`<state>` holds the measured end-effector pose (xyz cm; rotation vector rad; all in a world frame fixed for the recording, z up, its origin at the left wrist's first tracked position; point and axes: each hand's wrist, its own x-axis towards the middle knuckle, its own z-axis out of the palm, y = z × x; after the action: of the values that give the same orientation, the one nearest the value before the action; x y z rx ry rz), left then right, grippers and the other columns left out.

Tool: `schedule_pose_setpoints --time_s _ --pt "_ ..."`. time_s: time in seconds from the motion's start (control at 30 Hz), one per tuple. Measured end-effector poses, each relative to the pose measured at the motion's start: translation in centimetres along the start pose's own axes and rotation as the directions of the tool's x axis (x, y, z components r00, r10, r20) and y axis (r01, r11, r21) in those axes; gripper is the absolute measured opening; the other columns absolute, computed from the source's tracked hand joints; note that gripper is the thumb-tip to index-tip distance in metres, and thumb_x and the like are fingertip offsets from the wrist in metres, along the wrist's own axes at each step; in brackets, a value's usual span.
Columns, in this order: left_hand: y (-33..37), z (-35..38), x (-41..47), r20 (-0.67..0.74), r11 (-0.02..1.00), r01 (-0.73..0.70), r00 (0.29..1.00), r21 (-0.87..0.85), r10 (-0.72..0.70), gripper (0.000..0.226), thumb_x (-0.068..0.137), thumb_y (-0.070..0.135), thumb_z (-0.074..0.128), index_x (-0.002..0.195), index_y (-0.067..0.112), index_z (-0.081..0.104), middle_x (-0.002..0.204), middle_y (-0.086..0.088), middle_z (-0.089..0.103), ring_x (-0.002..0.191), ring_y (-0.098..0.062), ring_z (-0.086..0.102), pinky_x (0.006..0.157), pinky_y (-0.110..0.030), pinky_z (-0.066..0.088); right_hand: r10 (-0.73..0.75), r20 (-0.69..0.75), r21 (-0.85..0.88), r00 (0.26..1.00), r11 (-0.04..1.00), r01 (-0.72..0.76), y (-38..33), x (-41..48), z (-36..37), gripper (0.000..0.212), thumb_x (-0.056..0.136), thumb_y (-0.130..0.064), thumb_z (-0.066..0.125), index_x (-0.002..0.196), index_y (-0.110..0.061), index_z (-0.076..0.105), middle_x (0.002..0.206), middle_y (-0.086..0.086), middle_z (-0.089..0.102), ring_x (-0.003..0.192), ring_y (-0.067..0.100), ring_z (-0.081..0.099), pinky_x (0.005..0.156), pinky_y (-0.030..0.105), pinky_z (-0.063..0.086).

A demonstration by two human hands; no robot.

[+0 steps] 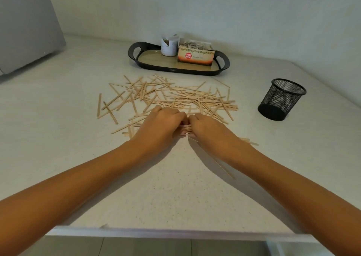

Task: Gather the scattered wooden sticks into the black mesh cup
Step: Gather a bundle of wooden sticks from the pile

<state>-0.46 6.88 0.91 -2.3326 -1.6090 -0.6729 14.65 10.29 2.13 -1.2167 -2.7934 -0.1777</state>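
Observation:
Several thin wooden sticks (175, 97) lie scattered in a loose heap across the middle of the pale counter. My left hand (159, 127) and my right hand (207, 128) rest side by side at the heap's near edge, fingers curled down over a small bunch of sticks (186, 128) pinched between them. The black mesh cup (281, 99) stands upright and apart at the right, with nothing visible inside it. A single stick (224, 169) lies alone under my right forearm.
A black oval tray (134, 53) at the back holds a white jar (169, 46) and a box of tea bags (195, 56). A grey appliance (25, 25) stands at the far left. The counter's front edge (175, 232) runs just below my arms.

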Motion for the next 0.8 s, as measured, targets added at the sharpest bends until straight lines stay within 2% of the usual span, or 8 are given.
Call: schedule_pose_setpoints --time_s 0.1,0.17,0.3,0.4,0.5,0.6,0.63,0.8 --pt "-0.7 -0.7 0.3 -0.076 0.991 0.059 0.995 -0.120 -0.069 0.024 0.089 0.029 0.060 0.111 0.021 0.059 0.102 0.008 0.068 0.099 -0.013 0.060 0.092 -0.025 0.029 0.030 -0.009 -0.023 1.000 0.999 -0.030 0.0 0.2 0.2 0.037 0.087 0.004 0.054 0.122 -0.003 0.046 0.117 0.014 0.052 0.102 0.028 0.055 0.077 0.034 0.048" --pt "-1.3 -1.3 0.5 -0.152 0.986 0.071 0.984 -0.148 -0.094 0.033 0.091 0.028 0.057 0.122 0.019 0.055 0.116 0.004 0.063 0.113 -0.015 0.055 0.103 -0.029 0.029 0.080 -0.037 0.024 0.996 0.997 -0.079 0.4 0.5 0.0 0.040 0.082 0.012 0.053 0.120 -0.003 0.047 0.115 0.014 0.052 0.099 0.026 0.054 0.075 0.032 0.045" --pt "-2.0 -2.6 0.8 -0.349 0.976 0.107 0.922 -0.189 -0.169 0.048 0.098 0.032 0.044 0.141 0.013 0.036 0.150 -0.004 0.033 0.140 -0.017 0.025 0.115 -0.035 0.020 0.225 -0.084 0.221 0.971 0.954 -0.202 1.1 1.4 -1.5 0.034 0.084 0.016 0.048 0.110 -0.005 0.051 0.108 0.011 0.057 0.089 0.020 0.053 0.068 0.029 0.042" --pt "-1.8 -3.3 1.3 -0.429 0.937 0.103 0.868 -0.334 -0.248 0.056 0.098 0.029 0.044 0.146 0.010 0.023 0.158 -0.008 0.008 0.146 -0.017 0.010 0.118 -0.040 0.018 0.274 -0.104 0.399 0.956 0.892 -0.212 1.9 1.8 -2.9 0.017 0.094 0.004 0.045 0.104 -0.010 0.048 0.094 0.004 0.059 0.077 0.016 0.053 0.061 0.026 0.042" --pt "-1.4 -3.3 1.7 -0.395 0.877 0.094 0.867 -0.470 -0.305 0.061 0.098 0.027 0.045 0.148 0.009 0.016 0.158 -0.010 0.001 0.146 -0.016 0.003 0.119 -0.038 0.014 0.342 -0.126 0.638 0.931 0.747 -0.188 1.7 2.3 -3.7 0.009 0.101 -0.009 0.037 0.100 -0.012 0.046 0.083 -0.004 0.053 0.070 0.010 0.047 0.064 0.025 0.043" --pt "-1.1 -3.1 2.4 -0.264 0.779 0.157 0.885 -0.608 -0.384 0.061 0.099 0.029 0.042 0.149 0.013 0.013 0.159 -0.003 0.004 0.146 -0.011 0.006 0.119 -0.031 0.012 0.447 -0.118 0.933 0.887 0.356 -0.055 0.8 3.2 -4.0 0.021 0.102 -0.008 0.033 0.095 -0.013 0.052 0.076 -0.003 0.050 0.065 0.005 0.045 0.059 0.016 0.043" --pt "-1.0 -3.0 2.6 -0.219 0.748 0.189 0.885 -0.636 -0.410 0.060 0.099 0.030 0.041 0.150 0.015 0.012 0.158 -0.001 0.008 0.145 -0.010 0.009 0.118 -0.029 0.014 0.465 -0.143 0.958 0.874 0.288 0.004 0.5 3.4 -4.1 0.023 0.102 -0.008 0.032 0.095 -0.015 0.053 0.077 -0.003 0.050 0.064 0.003 0.047 0.059 0.015 0.044" --pt "-0.7 -2.8 3.1 -0.139 0.679 0.241 0.880 -0.693 -0.454 0.049 0.100 0.030 0.038 0.147 0.023 0.027 0.151 0.008 0.030 0.137 -0.003 0.025 0.108 -0.019 0.021 0.509 -0.321 0.925 0.799 0.351 0.147 -0.4 3.7 -3.1 0.019 0.102 -0.010 0.035 0.113 -0.015 0.050 0.081 -0.004 0.053 0.073 0.006 0.053 0.074 0.026 0.051"
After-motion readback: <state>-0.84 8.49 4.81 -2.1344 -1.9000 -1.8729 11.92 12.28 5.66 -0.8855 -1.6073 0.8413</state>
